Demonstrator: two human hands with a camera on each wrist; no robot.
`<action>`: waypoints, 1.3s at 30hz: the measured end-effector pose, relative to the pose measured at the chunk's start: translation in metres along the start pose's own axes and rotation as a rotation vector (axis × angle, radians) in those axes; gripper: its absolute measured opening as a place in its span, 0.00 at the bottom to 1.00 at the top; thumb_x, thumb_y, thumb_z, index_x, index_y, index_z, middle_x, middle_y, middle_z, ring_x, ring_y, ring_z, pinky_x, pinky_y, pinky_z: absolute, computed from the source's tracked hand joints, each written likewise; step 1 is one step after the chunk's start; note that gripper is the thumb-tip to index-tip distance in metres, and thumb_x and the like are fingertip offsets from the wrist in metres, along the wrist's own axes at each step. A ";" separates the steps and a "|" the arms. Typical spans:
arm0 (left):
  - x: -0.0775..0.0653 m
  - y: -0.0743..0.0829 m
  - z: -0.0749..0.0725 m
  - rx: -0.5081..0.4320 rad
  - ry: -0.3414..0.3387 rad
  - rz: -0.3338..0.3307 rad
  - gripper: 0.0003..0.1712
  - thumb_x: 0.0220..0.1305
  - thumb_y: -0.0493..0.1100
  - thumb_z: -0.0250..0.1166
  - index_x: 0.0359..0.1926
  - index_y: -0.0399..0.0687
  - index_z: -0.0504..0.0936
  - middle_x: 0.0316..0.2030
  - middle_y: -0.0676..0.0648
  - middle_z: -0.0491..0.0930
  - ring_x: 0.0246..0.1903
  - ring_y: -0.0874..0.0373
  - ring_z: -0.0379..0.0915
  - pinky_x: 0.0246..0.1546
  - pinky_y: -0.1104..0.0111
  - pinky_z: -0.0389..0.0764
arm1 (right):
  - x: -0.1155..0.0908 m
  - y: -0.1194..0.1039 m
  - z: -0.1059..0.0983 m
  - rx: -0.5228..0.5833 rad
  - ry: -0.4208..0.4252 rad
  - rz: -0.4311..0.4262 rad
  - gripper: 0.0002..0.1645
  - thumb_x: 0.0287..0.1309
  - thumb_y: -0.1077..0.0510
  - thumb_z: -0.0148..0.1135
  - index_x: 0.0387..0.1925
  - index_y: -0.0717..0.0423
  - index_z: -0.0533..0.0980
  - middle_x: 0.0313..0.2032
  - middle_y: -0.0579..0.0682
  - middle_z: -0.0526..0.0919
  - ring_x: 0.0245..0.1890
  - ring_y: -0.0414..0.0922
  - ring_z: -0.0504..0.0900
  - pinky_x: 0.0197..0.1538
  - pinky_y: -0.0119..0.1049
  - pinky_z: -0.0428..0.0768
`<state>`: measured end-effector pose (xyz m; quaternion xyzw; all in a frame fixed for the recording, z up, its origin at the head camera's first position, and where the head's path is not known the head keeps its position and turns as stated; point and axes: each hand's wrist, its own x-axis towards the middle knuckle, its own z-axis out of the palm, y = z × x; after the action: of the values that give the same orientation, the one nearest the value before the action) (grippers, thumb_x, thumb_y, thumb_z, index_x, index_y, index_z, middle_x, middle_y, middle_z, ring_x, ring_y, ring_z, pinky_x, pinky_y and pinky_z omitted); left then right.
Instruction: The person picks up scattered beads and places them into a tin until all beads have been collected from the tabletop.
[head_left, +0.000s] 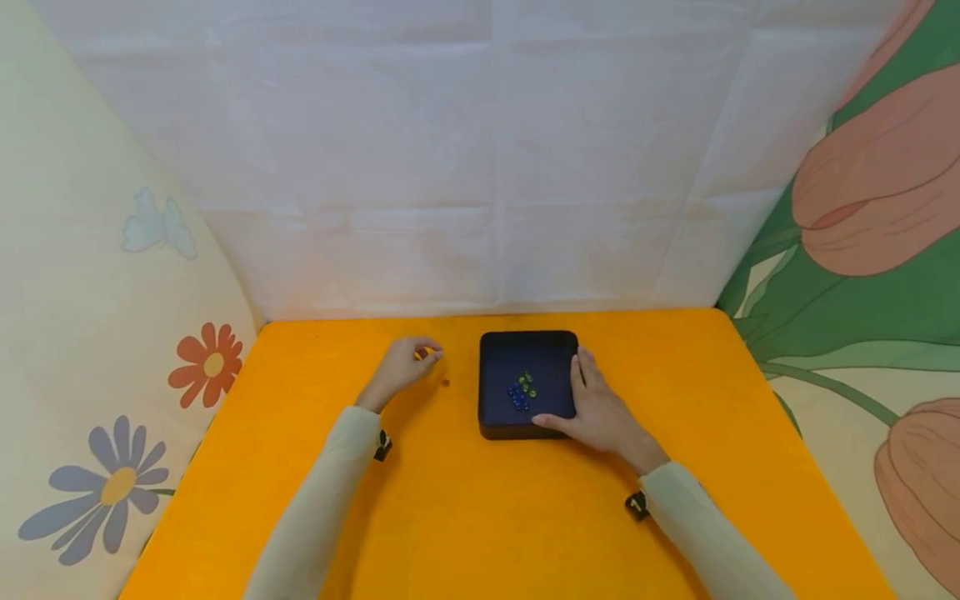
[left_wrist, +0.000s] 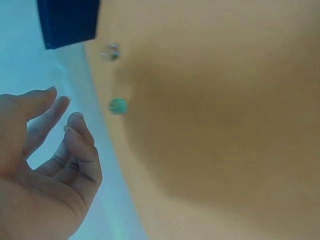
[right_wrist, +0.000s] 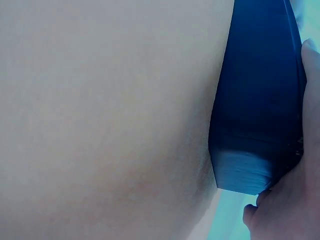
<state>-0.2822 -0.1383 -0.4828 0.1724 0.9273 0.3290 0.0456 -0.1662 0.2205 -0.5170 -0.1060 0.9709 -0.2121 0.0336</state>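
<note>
A square black tray (head_left: 491, 350) stands on the table, holding several dark blue marbles (head_left: 519, 398) and several yellow-green marbles (head_left: 528, 386). At its near right corner my right hand (head_left: 603, 412) grips it, thumb over the near rim and fingers along the right side. My left hand (head_left: 403, 367) hovers left of the tray, fingers loosely bent, with nothing visibly held. The left wrist view shows a green marble (left_wrist: 118, 106) and a clear marble (left_wrist: 110, 52) on the table near that hand. One small marble (head_left: 446, 382) shows between left hand and tray in the head view.
An orange cloth covers the table (head_left: 465, 517). A white sheet (head_left: 480, 167) hangs behind its far edge, and flower-printed cloths (head_left: 67, 333) stand at both sides. The tray's dark outer wall (right_wrist: 260, 90) fills part of the right wrist view.
</note>
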 end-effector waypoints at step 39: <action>-0.013 -0.031 0.009 -0.011 -0.030 -0.185 0.18 0.70 0.50 0.71 0.52 0.43 0.84 0.42 0.41 0.85 0.37 0.52 0.79 0.37 0.63 0.79 | -0.001 0.002 0.001 0.007 0.013 -0.014 0.81 0.54 0.12 0.55 0.84 0.63 0.37 0.85 0.61 0.29 0.86 0.61 0.37 0.81 0.60 0.59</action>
<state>-0.2774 -0.1596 -0.5092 0.0908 0.9367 0.3257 0.0908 -0.1655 0.2219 -0.5182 -0.1114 0.9696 -0.2163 0.0260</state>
